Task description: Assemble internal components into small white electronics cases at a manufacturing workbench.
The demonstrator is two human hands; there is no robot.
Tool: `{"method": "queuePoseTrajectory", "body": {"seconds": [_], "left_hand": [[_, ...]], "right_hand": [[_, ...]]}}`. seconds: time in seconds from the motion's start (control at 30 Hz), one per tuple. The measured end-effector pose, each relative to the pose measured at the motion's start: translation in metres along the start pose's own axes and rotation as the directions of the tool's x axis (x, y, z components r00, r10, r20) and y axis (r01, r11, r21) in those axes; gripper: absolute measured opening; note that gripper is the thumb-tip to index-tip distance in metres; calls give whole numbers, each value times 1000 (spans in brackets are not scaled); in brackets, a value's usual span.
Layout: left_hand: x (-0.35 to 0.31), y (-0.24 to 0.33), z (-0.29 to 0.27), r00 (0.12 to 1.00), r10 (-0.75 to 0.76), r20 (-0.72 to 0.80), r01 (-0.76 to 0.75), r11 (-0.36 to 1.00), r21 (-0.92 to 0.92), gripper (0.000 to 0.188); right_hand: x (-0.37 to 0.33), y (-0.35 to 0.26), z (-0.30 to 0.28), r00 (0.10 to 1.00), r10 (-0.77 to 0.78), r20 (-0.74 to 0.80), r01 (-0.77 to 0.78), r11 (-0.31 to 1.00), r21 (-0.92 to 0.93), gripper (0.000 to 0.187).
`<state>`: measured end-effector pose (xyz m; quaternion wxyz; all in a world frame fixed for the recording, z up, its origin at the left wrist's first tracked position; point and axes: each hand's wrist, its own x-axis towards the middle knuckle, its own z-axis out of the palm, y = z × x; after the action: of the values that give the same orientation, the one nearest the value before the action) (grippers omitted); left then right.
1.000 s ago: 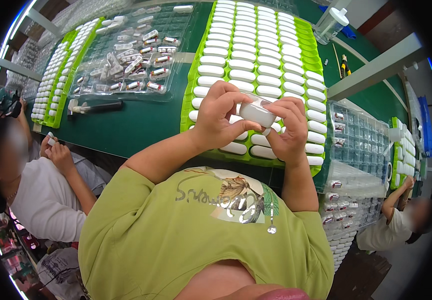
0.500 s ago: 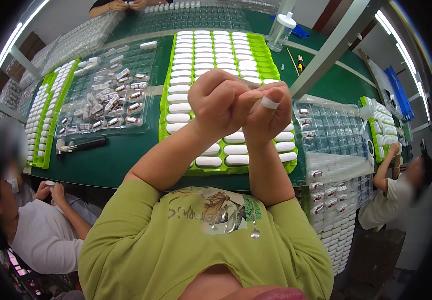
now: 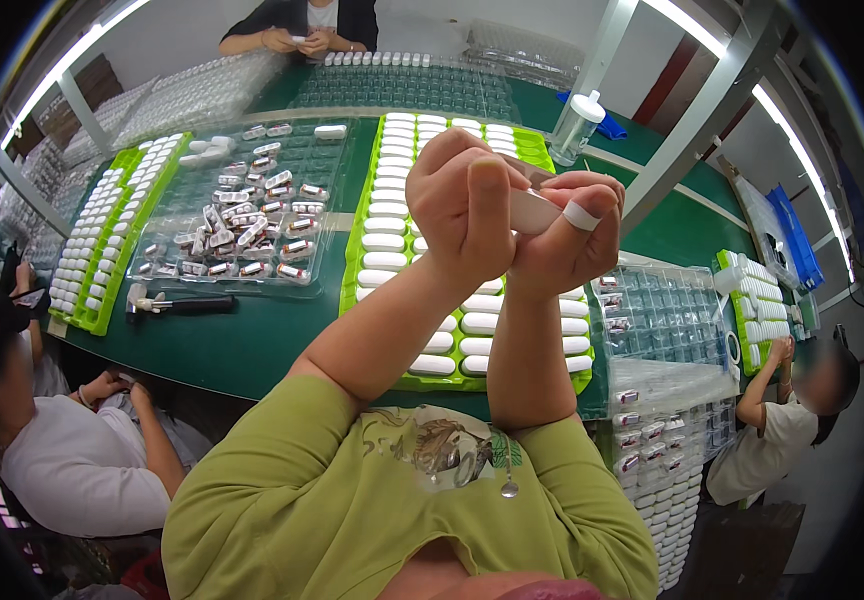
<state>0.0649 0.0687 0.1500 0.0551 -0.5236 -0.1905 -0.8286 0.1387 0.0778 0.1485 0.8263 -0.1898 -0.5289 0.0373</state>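
Observation:
A smooth white oblong piece (image 3: pixel 532 212) is held up between my two hands, above the green tray (image 3: pixel 354 262). My left hand (image 3: pixel 460 205) has its fingers curled round one end, with the thumb raised. Closed on the other end is my right hand (image 3: pixel 574 232), which has a white band round its thumb. Below them, rows of similar white oblong pieces (image 3: pixel 385 242) lie in the green tray. My hands and forearms hide part of these rows.
Left of the tray, a clear plastic tray (image 3: pixel 322 130) holds loose small parts. A black-handled hammer (image 3: pixel 202 305) lies in front of it. A clear bottle (image 3: pixel 577 128) stands at the back right. Stacked clear trays (image 3: pixel 667 310) are at the right. Co-workers sit left, right and opposite.
My head view has shifted, so the table sits lower and more of the person opposite shows. My left thumb has lifted, and the white piece between my hands now shows more plainly.

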Motion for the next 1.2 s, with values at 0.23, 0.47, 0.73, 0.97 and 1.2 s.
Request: {"method": "queuePoseTrajectory", "body": {"seconds": [0.23,0.47,0.73,0.97,1.2], "left_hand": [[27,-5,3,996,92,12,-92,994,54,61],[6,-9,11,964,-206,-168,214,976,31,62],[-52,-15,-49,670,-716,199,728,685,15,37],[-75,-15,-92,367,-815,448,916,401,-20,62],[-102,-27,-113,291,-827,482,896,412,167,61]], "right_hand": [[17,6,17,997,-73,9,72,991,114,37],[6,14,15,999,23,36,-27,993,112,40],[-20,49,-28,971,165,171,-170,985,16,40],[-62,53,-68,720,594,359,-656,752,71,26],[-71,55,-90,414,372,831,-382,899,-213,36]]}}
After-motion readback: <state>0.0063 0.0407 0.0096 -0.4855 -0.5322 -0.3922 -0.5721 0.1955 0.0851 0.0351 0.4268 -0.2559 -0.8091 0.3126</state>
